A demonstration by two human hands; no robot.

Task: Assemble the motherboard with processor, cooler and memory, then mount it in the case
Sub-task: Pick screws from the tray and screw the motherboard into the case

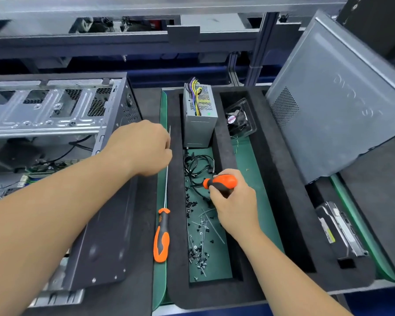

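The right hand (234, 201) is curled around the orange-and-black handle of a short screwdriver (221, 182), holding it over the green-floored compartment of a black foam tray (269, 201); its tip is hidden behind the fingers. Under that hand lie scattered small black screws (197, 249) and pale cable ties (206, 224), with a bundle of black cables (195, 165) just beyond. The left hand (144, 149) hovers over the foam edge with its fingers curled under, above the thin shaft of a long screwdriver (162, 236) whose orange handle rests on the foam nearer the camera; whether the fingers pinch the shaft cannot be told. At the far end of the compartment a grey power supply (200, 119) stands upright with coloured wires coming from its top. In the next slot to the right sits a small black fan (238, 120) in clear packaging. The open computer case (105, 224) lies on its side at the left, with a strip of green motherboard (35, 173) visible inside it. A grey side panel (335, 106) leans tilted at the right, and a drive (339, 229) lies in a foam cutout below it.
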